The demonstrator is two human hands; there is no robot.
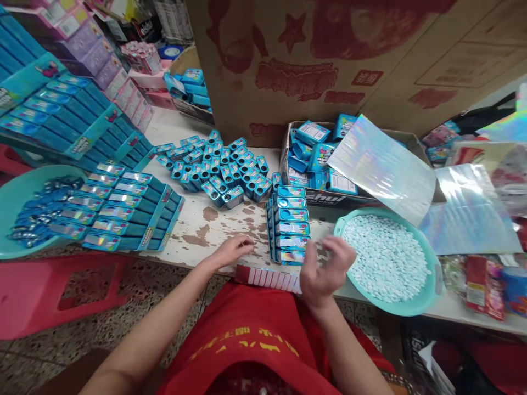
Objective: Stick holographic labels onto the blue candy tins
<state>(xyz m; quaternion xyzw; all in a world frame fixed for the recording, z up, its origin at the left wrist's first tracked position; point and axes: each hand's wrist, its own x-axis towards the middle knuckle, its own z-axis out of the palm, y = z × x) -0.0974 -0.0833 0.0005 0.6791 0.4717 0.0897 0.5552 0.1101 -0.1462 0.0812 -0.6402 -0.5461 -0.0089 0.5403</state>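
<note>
My left hand (235, 249) hovers over the worn white table (200, 219), its fingers loosely stretched and nothing visible in them. My right hand (327, 269) is slightly blurred, thumb and fingers apart, beside a short row of small blue candy tins (292, 227) in a display tray. Some of these tins carry shiny sticker strips over their tops. A strip of holographic stickers (274, 278) lies at the table's front edge, between my hands. To the right stands a turquoise basin (436, 274) full of pale blue-white candies (387, 258).
Several open blue tins (222, 164) stand grouped behind. Packed trays of tins (123, 211) sit at left, by a basin of blue wrapped pieces (39, 211). A carton (317, 195) holds loose tins, with holographic sheets (387, 164) over it. A pink stool (53, 291) stands lower left.
</note>
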